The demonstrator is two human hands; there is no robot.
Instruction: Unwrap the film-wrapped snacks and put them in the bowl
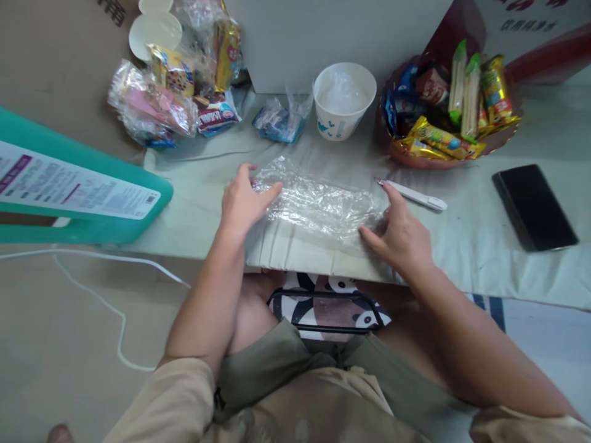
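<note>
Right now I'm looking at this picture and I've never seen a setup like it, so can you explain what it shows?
There's no machine here, just a person's two bare hands. The single picture comes from a camera worn on their head, looking forward and down. The left hand and right hand are at opposite ends of crinkled clear plastic, fingers spread; whether either has a firm grip is hard to tell. On the pale cloth lie a white cutter and a dark phone. Behind stand a paper cup and a bowl of wrapped snacks.
</note>
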